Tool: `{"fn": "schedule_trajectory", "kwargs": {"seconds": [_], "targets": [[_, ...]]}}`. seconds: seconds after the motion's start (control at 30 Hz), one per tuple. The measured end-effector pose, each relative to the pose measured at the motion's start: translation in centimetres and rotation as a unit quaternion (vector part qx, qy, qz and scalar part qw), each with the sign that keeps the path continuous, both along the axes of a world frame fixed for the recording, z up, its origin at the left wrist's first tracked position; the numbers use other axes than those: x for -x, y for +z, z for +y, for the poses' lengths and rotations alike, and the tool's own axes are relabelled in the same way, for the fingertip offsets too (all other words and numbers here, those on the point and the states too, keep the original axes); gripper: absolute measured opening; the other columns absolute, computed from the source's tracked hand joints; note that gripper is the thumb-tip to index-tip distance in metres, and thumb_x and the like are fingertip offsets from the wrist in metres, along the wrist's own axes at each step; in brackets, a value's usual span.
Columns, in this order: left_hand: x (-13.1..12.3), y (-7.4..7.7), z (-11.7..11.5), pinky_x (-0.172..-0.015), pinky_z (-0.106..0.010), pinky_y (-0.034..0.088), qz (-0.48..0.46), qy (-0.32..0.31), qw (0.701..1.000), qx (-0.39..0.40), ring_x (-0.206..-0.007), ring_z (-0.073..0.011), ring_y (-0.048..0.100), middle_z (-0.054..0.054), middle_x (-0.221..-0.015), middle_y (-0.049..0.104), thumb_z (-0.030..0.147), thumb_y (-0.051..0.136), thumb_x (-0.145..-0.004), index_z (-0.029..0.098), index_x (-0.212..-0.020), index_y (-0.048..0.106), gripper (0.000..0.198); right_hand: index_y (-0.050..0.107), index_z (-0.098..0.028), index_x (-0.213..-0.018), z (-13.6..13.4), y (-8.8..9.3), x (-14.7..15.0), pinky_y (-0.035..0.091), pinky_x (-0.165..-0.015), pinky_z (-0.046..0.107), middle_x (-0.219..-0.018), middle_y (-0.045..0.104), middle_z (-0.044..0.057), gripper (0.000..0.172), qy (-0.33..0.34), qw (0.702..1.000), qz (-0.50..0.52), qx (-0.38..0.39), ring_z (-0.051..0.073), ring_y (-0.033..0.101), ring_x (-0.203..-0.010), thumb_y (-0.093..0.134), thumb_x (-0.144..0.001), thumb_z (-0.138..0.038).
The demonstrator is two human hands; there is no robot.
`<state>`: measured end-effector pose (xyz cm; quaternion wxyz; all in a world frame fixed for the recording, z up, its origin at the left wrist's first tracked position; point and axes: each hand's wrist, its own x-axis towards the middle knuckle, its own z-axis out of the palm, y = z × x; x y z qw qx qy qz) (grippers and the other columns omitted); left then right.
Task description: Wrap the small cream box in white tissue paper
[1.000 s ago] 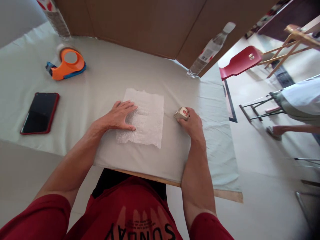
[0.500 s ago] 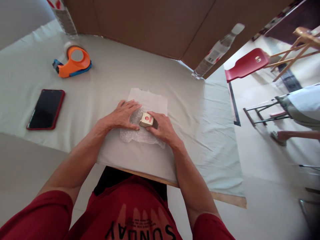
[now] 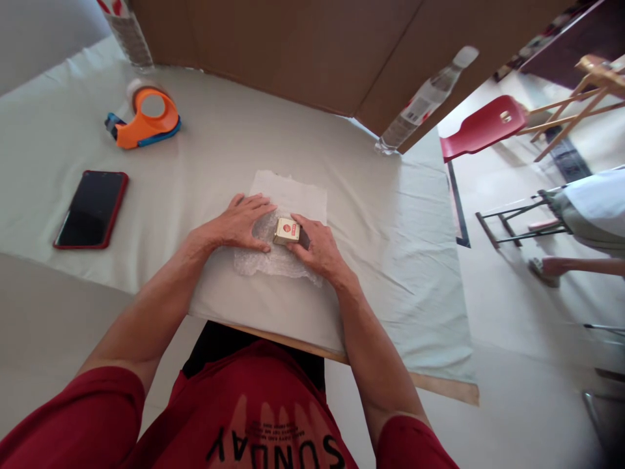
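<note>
A small cream box with red print (image 3: 286, 230) sits on a sheet of bubble wrap (image 3: 293, 193) spread over the cloth. My right hand (image 3: 317, 245) grips the box from its right side, thumb at the near edge and fingers at the far edge. On the left, my left hand (image 3: 244, 223) rests with fingers and thumb spread apart over the wrap's left part. A gap of wrap shows between that hand and the box.
An orange tape dispenser (image 3: 149, 119) and a phone with a red rim (image 3: 92, 210) lie to the left. Brown cardboard (image 3: 273, 49) stands at the back, with a plastic bottle (image 3: 424, 101) at its right and another bottle (image 3: 127, 36) at its left. Beyond the table are a red chair (image 3: 483, 127) and a seated person.
Hardly anything differs. The view has shifted slightly; both hands and the small box keep their places on the wrap.
</note>
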<state>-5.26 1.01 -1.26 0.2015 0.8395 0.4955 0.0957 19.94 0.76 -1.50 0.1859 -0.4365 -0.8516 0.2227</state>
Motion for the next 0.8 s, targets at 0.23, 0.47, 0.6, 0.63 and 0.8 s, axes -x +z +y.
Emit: {"fn": "schedule_trajectory", "kwargs": {"seconds": [0.23,0.47,0.6,0.63,0.8], "targets": [[0.1,1.0,0.2,-0.122,-0.052,0.027,-0.089,0.019,0.995,-0.030,-0.147,-0.0332,0.038,-0.011,-0.153,0.051,0.043,0.062,-0.082,0.022,-0.143,0.053,0.065,0.065,-0.023,-0.109,-2.3,4.9,-1.4,0.046,-0.087,0.040,-0.103,0.073,0.007,0.034,0.044,0.998,0.037,-0.038,0.024,0.066,-0.092,0.068,-0.086,-0.047],[-0.2,2.7,-0.5,-0.118,-0.047,0.036,-0.184,0.014,0.983,-0.021,-0.135,-0.0297,0.052,-0.009,-0.137,0.064,0.041,0.060,-0.083,0.021,-0.126,0.065,0.048,0.068,-0.020,-0.096,-6.2,3.3,-0.8,0.042,-0.083,0.043,-0.107,0.073,0.011,0.010,0.087,0.985,-0.122,-0.082,0.028,0.063,-0.096,0.060,-0.091,-0.020],[-0.4,3.7,-1.1,-0.112,-0.045,0.042,-0.273,-0.009,0.961,0.049,-0.130,-0.0307,0.057,-0.010,-0.135,0.065,0.058,0.060,-0.085,0.021,-0.120,0.068,0.051,0.068,-0.021,-0.091,-4.4,3.0,-0.5,0.045,-0.084,0.041,-0.106,0.073,0.010,0.015,0.003,0.994,-0.016,-0.107,0.026,0.066,-0.098,0.053,-0.095,-0.022],[-0.4,3.7,-1.2,-0.111,-0.045,0.043,-0.284,-0.011,0.957,0.064,-0.129,-0.0308,0.057,-0.010,-0.135,0.065,0.061,0.060,-0.084,0.021,-0.120,0.068,0.054,0.068,-0.022,-0.089,-3.7,3.1,-0.4,0.046,-0.086,0.040,-0.108,0.073,0.010,0.015,-0.015,0.994,0.013,-0.109,0.025,0.066,-0.100,0.054,-0.094,-0.023],[-1.6,2.9,-1.1,-0.105,-0.040,0.045,-0.265,0.031,0.962,0.054,-0.121,-0.0294,0.061,-0.011,-0.128,0.069,0.059,0.074,-0.072,0.019,-0.108,0.070,0.054,0.064,-0.021,-0.080,-0.5,2.7,0.4,0.048,-0.092,0.038,-0.109,0.070,0.010,0.017,-0.046,0.987,0.140,-0.058,0.023,0.065,-0.103,0.058,-0.091,-0.032]]}}
